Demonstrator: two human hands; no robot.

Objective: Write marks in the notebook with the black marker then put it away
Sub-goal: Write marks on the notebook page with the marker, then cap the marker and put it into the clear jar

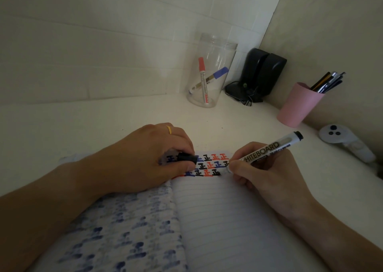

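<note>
The left hand (145, 159) rests on the open notebook (217, 220), its fingers closed around the black cap (187, 158), and it pins the top of the page. On the right page there are 3 rows of black, red and blue marks (209, 165). The right hand (265, 174) has its fingers clamped on the black marker (269, 149) low on the barrel, tip at the page's right edge. The marker looks light, stiff and smooth, so I think a grip near the tip is best. The thin pages may shift. Behind, the clear jar (213, 72) with 2 markers stands open on the tabletop (103, 122), with free room before it; the pink cup (298, 106) is well to the right.
</note>
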